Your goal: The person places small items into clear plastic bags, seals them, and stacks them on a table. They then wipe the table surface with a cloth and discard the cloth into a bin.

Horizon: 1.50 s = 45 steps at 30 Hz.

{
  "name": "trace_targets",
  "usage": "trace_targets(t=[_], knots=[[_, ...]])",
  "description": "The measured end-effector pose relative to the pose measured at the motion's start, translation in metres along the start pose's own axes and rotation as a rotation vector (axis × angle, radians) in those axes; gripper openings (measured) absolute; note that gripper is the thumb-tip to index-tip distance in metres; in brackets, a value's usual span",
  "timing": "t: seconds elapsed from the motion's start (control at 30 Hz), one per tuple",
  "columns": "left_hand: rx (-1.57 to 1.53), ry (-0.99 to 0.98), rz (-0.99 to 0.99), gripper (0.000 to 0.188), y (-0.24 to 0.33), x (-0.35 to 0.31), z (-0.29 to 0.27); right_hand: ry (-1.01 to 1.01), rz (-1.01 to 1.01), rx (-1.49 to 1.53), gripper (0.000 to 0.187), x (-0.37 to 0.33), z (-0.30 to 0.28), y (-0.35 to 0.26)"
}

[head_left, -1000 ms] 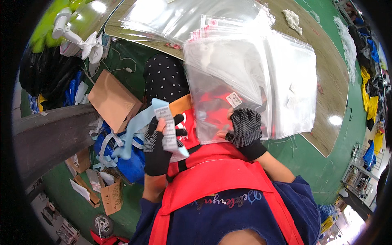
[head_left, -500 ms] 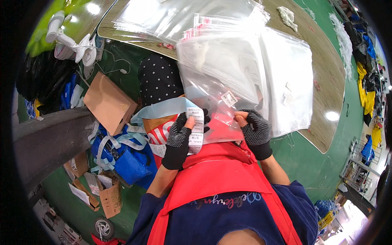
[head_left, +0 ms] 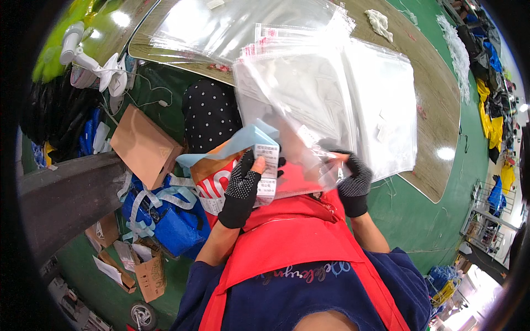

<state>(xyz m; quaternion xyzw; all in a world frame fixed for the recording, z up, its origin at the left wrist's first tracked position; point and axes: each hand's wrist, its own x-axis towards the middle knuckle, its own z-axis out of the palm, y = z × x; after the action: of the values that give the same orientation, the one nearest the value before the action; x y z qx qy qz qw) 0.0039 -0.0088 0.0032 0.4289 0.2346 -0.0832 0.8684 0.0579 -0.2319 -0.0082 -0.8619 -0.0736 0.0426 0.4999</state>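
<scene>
My left hand (head_left: pixel 241 185), in a black fingerless glove with a dotted grip, is closed on a strip of white printed labels (head_left: pixel 266 165), its thumb lying over the strip. In a matching glove, my right hand (head_left: pixel 352 179) pinches the near edge of a clear plastic bag (head_left: pixel 292 140); the fingers are partly smeared by motion. A white label (head_left: pixel 307 135) sits on that bag close to my right fingers. The bag's near part hangs over my lap and red apron (head_left: pixel 301 237), while its far part rests on the stack of clear bags (head_left: pixel 309 83).
The wood-patterned table (head_left: pixel 436 105) carries another pile of clear bags (head_left: pixel 381 105) and a white cloth (head_left: pixel 379 25). To my left are a cardboard box (head_left: pixel 144 144), a blue bag (head_left: pixel 175 226) and a dark beam (head_left: pixel 72 185). An orange-and-red printed bag (head_left: pixel 212 185) lies by my left hand.
My right hand has shifted slightly with the bag's edge, which is now crumpled and blurred by its fingers. My left hand still holds the label strip in nearly the same place.
</scene>
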Motion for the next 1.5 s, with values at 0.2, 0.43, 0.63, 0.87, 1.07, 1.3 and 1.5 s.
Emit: trace_targets(t=[0.2,0.43,0.63,0.87,1.07,1.3,1.5], knots=[[0.151,0.067,0.094,0.029,0.003,-0.008,-0.012,0.832,0.166,0.246,0.036,0.004,-0.082,0.069],[0.364,0.081,0.104,0.024,0.008,-0.032,0.005,0.037,-0.160,0.023,0.045,-0.004,0.002,-0.074],[0.784,0.154,0.137,0.037,0.006,-0.061,0.000,-0.306,-0.273,0.288,0.021,0.022,0.047,-0.073],[0.745,0.076,0.142,0.030,0.011,-0.068,0.009,-0.380,-0.606,-0.036,0.044,0.020,0.031,-0.075],[0.864,0.022,0.232,0.035,0.014,-0.073,0.007,-0.432,-0.792,-0.004,0.035,0.030,0.040,-0.066],[1.261,0.087,0.404,0.034,0.006,-0.074,-0.004,-0.574,-0.710,0.039,0.037,0.036,0.039,-0.066],[1.246,0.066,0.383,0.031,0.007,-0.068,-0.003,-0.843,-0.123,0.431,0.028,0.039,0.036,-0.053]])
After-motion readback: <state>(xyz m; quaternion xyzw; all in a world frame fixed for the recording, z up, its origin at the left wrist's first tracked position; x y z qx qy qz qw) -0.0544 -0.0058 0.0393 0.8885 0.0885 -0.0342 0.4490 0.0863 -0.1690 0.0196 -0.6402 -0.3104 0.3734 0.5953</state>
